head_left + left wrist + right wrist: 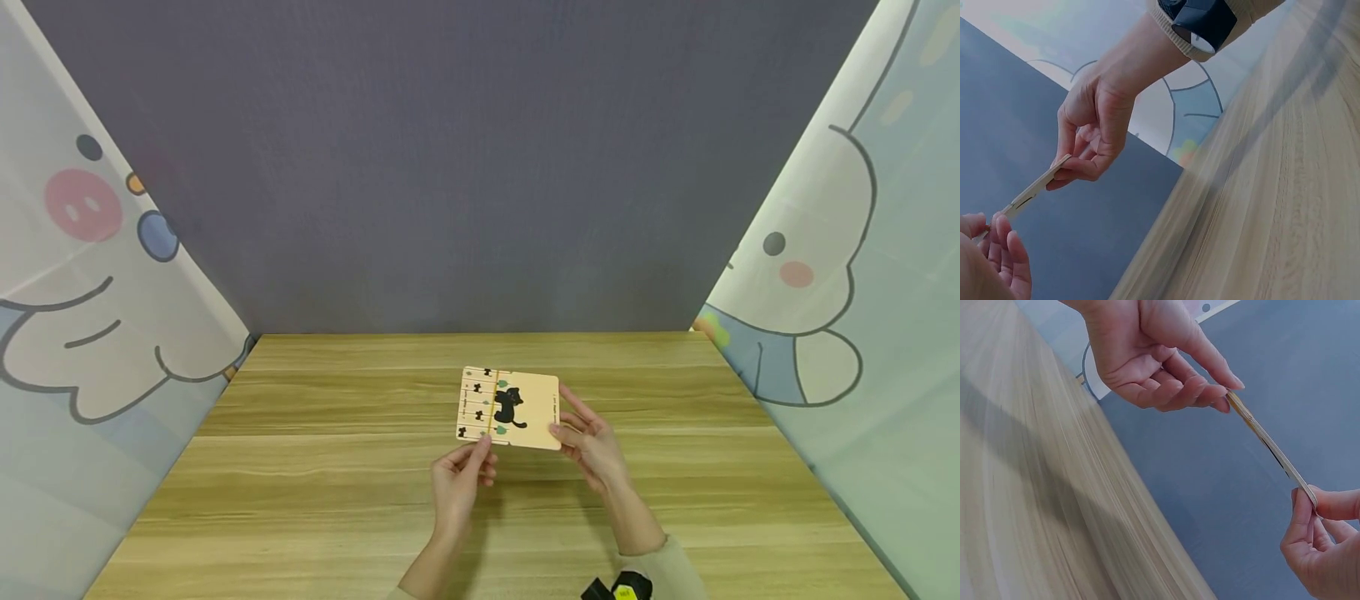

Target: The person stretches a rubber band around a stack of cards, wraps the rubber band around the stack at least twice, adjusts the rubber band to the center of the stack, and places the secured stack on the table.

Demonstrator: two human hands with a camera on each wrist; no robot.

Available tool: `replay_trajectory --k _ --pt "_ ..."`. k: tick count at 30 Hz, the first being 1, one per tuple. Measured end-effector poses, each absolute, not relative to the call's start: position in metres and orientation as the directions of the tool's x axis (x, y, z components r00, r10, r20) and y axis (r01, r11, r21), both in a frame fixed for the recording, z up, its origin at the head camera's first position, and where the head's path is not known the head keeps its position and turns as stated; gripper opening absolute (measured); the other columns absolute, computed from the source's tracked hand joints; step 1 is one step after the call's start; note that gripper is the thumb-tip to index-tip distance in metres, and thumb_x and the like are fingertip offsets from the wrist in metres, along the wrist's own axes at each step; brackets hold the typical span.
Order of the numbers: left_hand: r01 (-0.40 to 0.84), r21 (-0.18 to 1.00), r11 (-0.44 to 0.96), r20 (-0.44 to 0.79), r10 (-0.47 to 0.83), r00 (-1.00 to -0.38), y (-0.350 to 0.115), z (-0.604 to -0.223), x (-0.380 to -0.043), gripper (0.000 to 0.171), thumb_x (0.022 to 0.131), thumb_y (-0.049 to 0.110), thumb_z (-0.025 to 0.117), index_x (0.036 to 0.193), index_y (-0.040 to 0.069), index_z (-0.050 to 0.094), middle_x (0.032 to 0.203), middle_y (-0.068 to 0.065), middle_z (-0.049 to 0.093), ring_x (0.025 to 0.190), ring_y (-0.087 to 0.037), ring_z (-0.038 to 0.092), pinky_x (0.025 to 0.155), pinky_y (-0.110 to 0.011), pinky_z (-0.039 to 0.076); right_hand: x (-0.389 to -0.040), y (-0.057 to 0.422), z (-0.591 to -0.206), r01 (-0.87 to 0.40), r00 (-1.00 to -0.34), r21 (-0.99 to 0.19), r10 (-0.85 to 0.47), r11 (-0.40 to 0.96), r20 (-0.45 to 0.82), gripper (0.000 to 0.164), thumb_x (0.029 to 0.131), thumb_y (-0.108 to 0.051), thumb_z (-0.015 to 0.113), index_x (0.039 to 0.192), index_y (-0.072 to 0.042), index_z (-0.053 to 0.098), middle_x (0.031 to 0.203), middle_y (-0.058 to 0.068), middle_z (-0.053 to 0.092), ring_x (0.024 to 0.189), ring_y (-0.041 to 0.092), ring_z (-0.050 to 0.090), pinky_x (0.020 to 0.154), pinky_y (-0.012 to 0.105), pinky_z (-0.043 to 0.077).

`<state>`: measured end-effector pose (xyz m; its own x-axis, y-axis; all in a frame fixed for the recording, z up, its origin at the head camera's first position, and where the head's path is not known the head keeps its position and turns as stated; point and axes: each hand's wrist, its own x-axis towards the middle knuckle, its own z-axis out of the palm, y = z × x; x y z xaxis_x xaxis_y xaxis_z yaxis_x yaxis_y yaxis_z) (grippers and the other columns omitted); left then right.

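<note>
A thin cream notepad with a black cat printed on it is held up over the table, its face toward the head camera. A narrow yellow band runs across it, left of the cat. My left hand pinches the lower edge by the band, thumb in front and fingers behind. With the thumb on the lower right corner, my right hand grips the right end, fingers reaching behind. Seen edge-on in the right wrist view, the notepad shows thin layers and spans both hands.
Below the hands spreads a wood-grain table. A dark grey panel rises at its back edge, and cartoon-printed curtains hang at both sides. A black strapped device sits on the right wrist.
</note>
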<state>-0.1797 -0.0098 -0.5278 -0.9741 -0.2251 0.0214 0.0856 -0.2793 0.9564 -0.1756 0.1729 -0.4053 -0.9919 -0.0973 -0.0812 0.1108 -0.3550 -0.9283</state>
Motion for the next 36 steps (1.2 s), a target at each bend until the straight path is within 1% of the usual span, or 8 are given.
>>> replay_trajectory --k 5,11,16,20,27,28,33,36 --pt "0.105 0.948 -0.300 0.024 -0.262 -0.965 -0.006 -0.526 -0.179 0.030 0.078 0.036 0.067 0.082 0.006 0.068 0.072 -0.016 0.064 0.052 -0.022 0.058 0.044 -0.031 0.050 -0.176 0.173 -0.406 0.118 -0.991 -0.931 -0.095 -0.344 -0.091 0.066 0.079 0.013 0.055 0.137 -0.008 0.031 0.085 -0.001 0.056 0.069 0.010 0.058 0.054 0.016 0.045" --pt "0.120 0.941 -0.317 0.029 -0.277 -0.960 -0.004 -0.525 -0.178 0.031 0.078 0.034 0.067 0.082 0.003 0.069 0.072 -0.017 0.064 0.050 -0.022 0.058 0.042 -0.028 0.049 -0.177 0.173 -0.405 0.122 -0.991 -0.933 -0.092 -0.338 -0.096 0.065 0.079 0.013 0.055 0.136 -0.009 0.033 0.086 0.001 0.056 0.068 0.010 0.057 0.053 0.016 0.044" --pt "0.088 0.947 -0.308 0.017 -0.227 -0.974 0.002 -0.527 -0.178 0.030 0.078 0.035 0.067 0.083 0.005 0.069 0.073 -0.016 0.065 0.052 -0.024 0.060 0.042 -0.027 0.048 -0.177 0.171 -0.405 0.121 -0.992 -0.940 -0.080 -0.319 -0.100 0.065 0.078 0.013 0.056 0.136 -0.009 0.035 0.090 0.005 0.057 0.069 0.011 0.056 0.054 0.017 0.044" --pt "0.069 0.964 -0.258 0.023 -0.175 -0.984 0.008 -0.526 -0.176 0.032 0.080 0.038 0.063 0.084 0.007 0.070 0.073 -0.011 0.066 0.053 -0.022 0.061 0.041 -0.026 0.048 -0.177 0.169 -0.405 0.121 -0.992 -0.948 -0.082 -0.293 -0.101 0.064 0.078 0.011 0.058 0.135 -0.010 0.036 0.092 0.006 0.057 0.070 0.011 0.056 0.056 0.017 0.044" --pt "0.161 0.951 -0.264 0.123 -0.156 -0.980 0.006 -0.503 -0.167 0.027 0.085 0.028 0.060 0.084 0.002 0.068 0.072 -0.007 0.066 0.051 -0.015 0.059 0.040 -0.022 0.045 -0.178 0.171 -0.403 0.140 -0.989 -0.941 -0.087 -0.308 -0.118 0.064 0.079 0.012 0.057 0.136 -0.010 0.035 0.091 0.003 0.058 0.070 0.011 0.056 0.056 0.017 0.044" --pt "0.129 0.955 -0.266 0.083 -0.177 -0.981 0.006 -0.512 -0.171 0.030 0.084 0.033 0.060 0.084 0.004 0.068 0.073 -0.007 0.067 0.052 -0.016 0.060 0.040 -0.023 0.046 -0.179 0.172 -0.403 0.141 -0.989 -0.939 -0.089 -0.314 -0.119 0.064 0.079 0.012 0.056 0.136 -0.010 0.034 0.091 0.003 0.058 0.070 0.011 0.056 0.056 0.017 0.044" --pt "0.089 0.941 -0.327 -0.003 -0.271 -0.963 0.005 -0.521 -0.177 0.034 0.079 0.037 0.065 0.081 0.003 0.069 0.074 -0.013 0.066 0.049 -0.020 0.058 0.039 -0.024 0.045 -0.179 0.174 -0.403 0.143 -0.989 -0.932 -0.089 -0.334 -0.120 0.065 0.079 0.012 0.056 0.136 -0.010 0.034 0.090 0.003 0.058 0.070 0.011 0.057 0.054 0.017 0.044" --pt "0.087 0.935 -0.344 -0.020 -0.295 -0.955 0.007 -0.522 -0.177 0.034 0.077 0.036 0.067 0.082 0.002 0.069 0.074 -0.017 0.065 0.048 -0.024 0.058 0.038 -0.024 0.044 -0.179 0.175 -0.403 0.140 -0.989 -0.934 -0.088 -0.329 -0.118 0.065 0.079 0.012 0.057 0.136 -0.010 0.035 0.090 0.004 0.059 0.070 0.011 0.057 0.054 0.017 0.045"
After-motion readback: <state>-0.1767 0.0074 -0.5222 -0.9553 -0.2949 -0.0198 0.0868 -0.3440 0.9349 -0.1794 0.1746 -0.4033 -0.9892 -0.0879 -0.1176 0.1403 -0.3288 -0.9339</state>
